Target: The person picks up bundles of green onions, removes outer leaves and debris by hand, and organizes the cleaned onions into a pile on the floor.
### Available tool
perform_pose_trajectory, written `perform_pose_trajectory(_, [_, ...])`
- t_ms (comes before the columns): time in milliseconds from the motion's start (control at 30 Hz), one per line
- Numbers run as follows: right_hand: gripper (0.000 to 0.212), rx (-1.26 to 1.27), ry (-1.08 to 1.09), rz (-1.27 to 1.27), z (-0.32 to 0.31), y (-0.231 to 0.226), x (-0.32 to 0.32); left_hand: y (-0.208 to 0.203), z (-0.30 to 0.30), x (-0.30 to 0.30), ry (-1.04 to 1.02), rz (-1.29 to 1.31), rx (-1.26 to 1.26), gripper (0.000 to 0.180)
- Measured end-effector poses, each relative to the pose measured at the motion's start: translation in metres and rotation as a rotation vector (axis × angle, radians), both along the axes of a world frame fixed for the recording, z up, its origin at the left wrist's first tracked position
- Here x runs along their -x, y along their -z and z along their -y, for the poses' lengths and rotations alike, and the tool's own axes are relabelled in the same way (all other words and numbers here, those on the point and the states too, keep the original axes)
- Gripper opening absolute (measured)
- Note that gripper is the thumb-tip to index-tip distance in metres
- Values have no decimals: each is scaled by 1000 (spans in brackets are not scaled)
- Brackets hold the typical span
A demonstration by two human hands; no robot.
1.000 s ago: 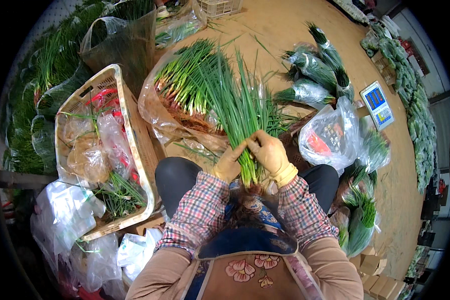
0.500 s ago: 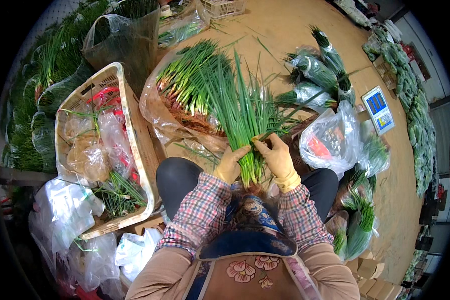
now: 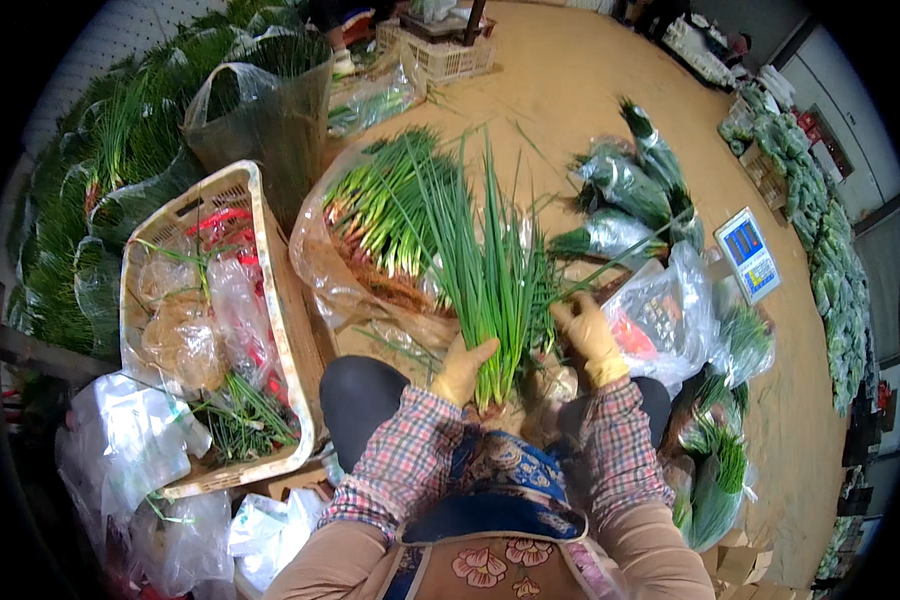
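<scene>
My left hand (image 3: 461,369), in a yellow glove, is closed around the lower part of a bunch of scallions (image 3: 500,305). The bunch stands nearly upright in front of my lap, leaves fanning upward and root ends down. To the right and apart from that bunch is my gloved right hand (image 3: 588,335). Its fingers are bent together beside some loose scallion leaves; whatever they pinch, if anything, is too small to make out. Beyond my left hand, a large pile of scallions (image 3: 395,205) with reddish roots lies on an opened clear plastic bag (image 3: 315,235).
At left stands a beige crate (image 3: 308,420) holding plastic bags and scraps. Wrapped scallion bundles (image 3: 625,190) lie at far right, near a scale display (image 3: 746,255). A clear bag (image 3: 685,300) sits beyond my right hand. Bagged greens (image 3: 718,480) stand by my right knee.
My right hand has come away from the bunch and moved right. My left hand still grips the scallions. The whole view has shifted, so the surroundings sit lower in the picture.
</scene>
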State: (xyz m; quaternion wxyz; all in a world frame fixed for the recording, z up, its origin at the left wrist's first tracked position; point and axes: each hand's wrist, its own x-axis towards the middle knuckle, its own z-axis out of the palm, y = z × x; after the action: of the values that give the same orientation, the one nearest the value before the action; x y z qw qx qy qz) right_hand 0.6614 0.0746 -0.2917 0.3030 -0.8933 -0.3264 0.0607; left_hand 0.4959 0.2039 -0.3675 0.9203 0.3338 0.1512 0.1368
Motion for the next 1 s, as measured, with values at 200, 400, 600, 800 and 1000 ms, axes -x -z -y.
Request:
perform_pose_trajectory(200, [28, -263, 63, -32, -22, -39, 23, -16, 0, 6, 53, -26, -103, 45])
perform_pose_trajectory(400, [18, -543, -87, 527, -61, -135, 5, -45, -1, 8, 261, 18, 112, 50])
perform_pose_trajectory(600, [37, 92, -524, 718, -96, -158, -22, -53, 1, 10, 325, 29, 248, 55])
perform_pose_trajectory(800, [32, 297, -510, 747, -106, -152, -19, -51, 0, 13, 337, 128, 149, 55])
perform_pose_trajectory(1000, [30, 206, -663, 917, -112, -135, -15, -55, -2, 12, 392, 182, 155, 54])
